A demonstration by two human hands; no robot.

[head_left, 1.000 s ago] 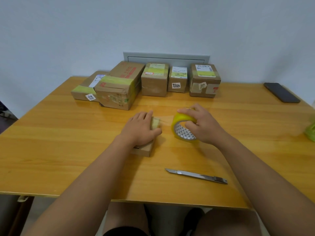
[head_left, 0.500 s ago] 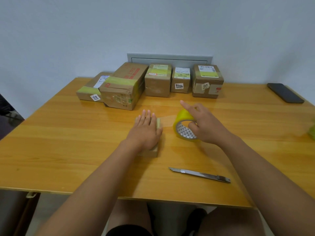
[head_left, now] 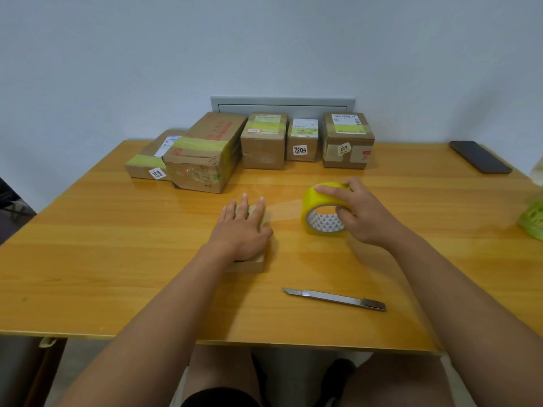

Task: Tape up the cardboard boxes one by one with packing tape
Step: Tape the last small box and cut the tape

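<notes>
Left hand point(head_left: 241, 232) flat on top of small box point(head_left: 249, 264), fingers spread & straight, palm pressing down, not gripping. Box at table centre, mostly hidden under hand; near-right corner visible.

Right hand point(head_left: 357, 214) clasped on tape roll point(head_left: 321, 208): index laid over top of roll, thumb at core edge, other fingers behind roll. Roll yellow, standing on edge, just right of small box, not touching it. Clear strip of tape point(head_left: 283, 211) stretched from roll across to box top, under left fingertips.

Knife point(head_left: 335, 299), metal, lying flat on table point(head_left: 88, 259) nearer to body, below roll, blade end pointing left, untouched.

Back of table: row of 5 boxes point(head_left: 263, 145) w/ labels, some w/ yellow-green tape on top. Visible nos.: 1218, 7204; third sticker unclear. Leftmost two touching.

Phone point(head_left: 480, 157) dark, face down or screen off (cannot tell), far right corner. Green item point(head_left: 533, 218) at right edge, cut off by frame, unidentifiable
</notes>
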